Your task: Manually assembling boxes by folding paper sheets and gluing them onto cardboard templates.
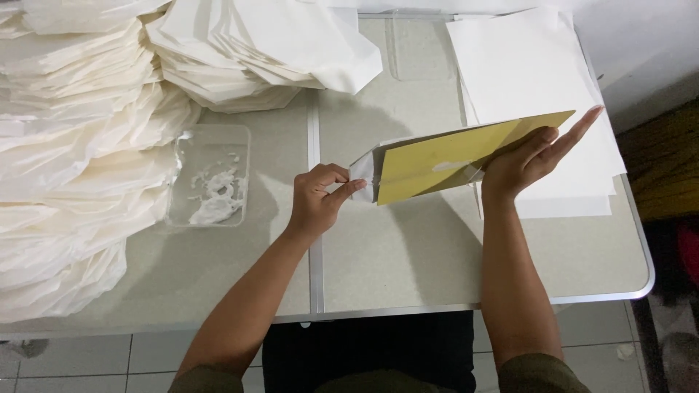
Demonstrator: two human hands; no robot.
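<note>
Left hand (318,198) pinches the white paper (362,169) wrapped round the yellow board (459,156), whose length runs toward the flat-open, steadying right hand (528,160)

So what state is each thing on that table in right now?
yellow card: tilted up off the table, white paper wrapped around its left end
left hand: pinching the folded white paper at the card's left end
right hand: open, flat against the card's right part
clear tray: open, smears of white paste inside
flat white sheets: stacked, unfolded
folded white paper pieces: piled in overlapping heaps
</note>
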